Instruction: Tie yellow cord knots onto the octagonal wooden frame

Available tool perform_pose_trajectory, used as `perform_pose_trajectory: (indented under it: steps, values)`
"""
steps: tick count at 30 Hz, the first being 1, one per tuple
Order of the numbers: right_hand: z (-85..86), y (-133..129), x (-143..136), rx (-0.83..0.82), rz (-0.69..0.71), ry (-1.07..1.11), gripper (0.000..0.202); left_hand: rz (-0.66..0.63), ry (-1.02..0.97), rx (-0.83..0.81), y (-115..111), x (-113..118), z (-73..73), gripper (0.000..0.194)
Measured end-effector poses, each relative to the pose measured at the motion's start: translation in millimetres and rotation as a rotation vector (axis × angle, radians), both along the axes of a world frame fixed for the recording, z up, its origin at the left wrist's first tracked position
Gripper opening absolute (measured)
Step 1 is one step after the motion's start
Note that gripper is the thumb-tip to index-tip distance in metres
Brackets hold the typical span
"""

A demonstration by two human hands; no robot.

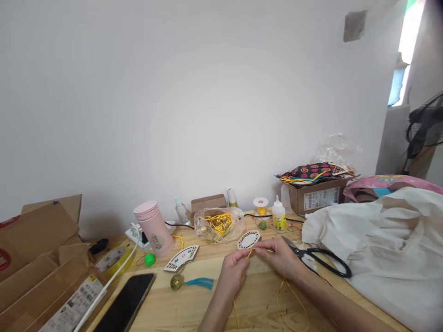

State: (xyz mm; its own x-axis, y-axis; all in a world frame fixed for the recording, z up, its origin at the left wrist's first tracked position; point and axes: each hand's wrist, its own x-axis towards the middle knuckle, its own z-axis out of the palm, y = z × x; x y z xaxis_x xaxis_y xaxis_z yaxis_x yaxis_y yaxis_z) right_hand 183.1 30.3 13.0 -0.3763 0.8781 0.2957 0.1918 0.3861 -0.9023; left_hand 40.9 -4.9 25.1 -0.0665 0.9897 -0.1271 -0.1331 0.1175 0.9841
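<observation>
My left hand pinches a thin yellow cord between thumb and fingers at the middle of the wooden table. Close beside it on the right, my right hand has its fingers closed on the same cord. Loose ends of the cord hang down below both hands onto the table. Just behind the fingertips lies a white openwork wooden plaque. Black-handled scissors rest to the right, their blades partly beyond my right hand. To the left are a fan-shaped plaque and a gold bell with a blue tassel.
A phone, a pink cup and cardboard boxes stand left. Behind are a bag of yellow cord, a cord spool and a glue bottle. White cloth and a filled box occupy the right.
</observation>
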Motion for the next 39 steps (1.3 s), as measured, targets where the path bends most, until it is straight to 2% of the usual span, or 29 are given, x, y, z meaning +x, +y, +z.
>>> perform_pose_trajectory:
  steps: [3, 7, 13, 17, 21, 28, 35, 39]
  values:
    - [2.7, -1, 2, 0.031, 0.026, -0.014, 0.025, -0.055, -0.038, -0.049, -1, 1, 1.1, 0.028]
    - [6.3, -3, 3, 0.161, 0.062, -0.072, 0.025, -0.096, -0.071, -0.080, 3, 0, -1.0, 0.030]
    - [10.0, -7, 3, 0.307, 0.076, -0.210, 0.024, -0.104, -0.062, -0.081, 4, -3, -1.4, 0.029]
    - [8.2, -7, 3, 0.360, 0.090, -0.240, 0.023, -0.123, -0.039, -0.073, 4, -5, -1.9, 0.037]
    - [5.5, -6, 3, 0.324, 0.072, -0.205, 0.023, -0.142, -0.019, -0.055, 3, -5, -0.9, 0.042]
    - [3.9, -3, 0, 0.133, 0.009, -0.028, 0.022, -0.147, 0.054, 0.013, -2, 0, 2.4, 0.042]
    - [7.2, -5, 0, 0.130, -0.020, -0.007, 0.021, -0.189, 0.096, 0.111, 3, 1, -8.3, 0.034]
    - [9.8, -7, 0, 0.195, -0.052, -0.034, 0.021, -0.206, 0.139, 0.145, 5, 2, -11.8, 0.033]
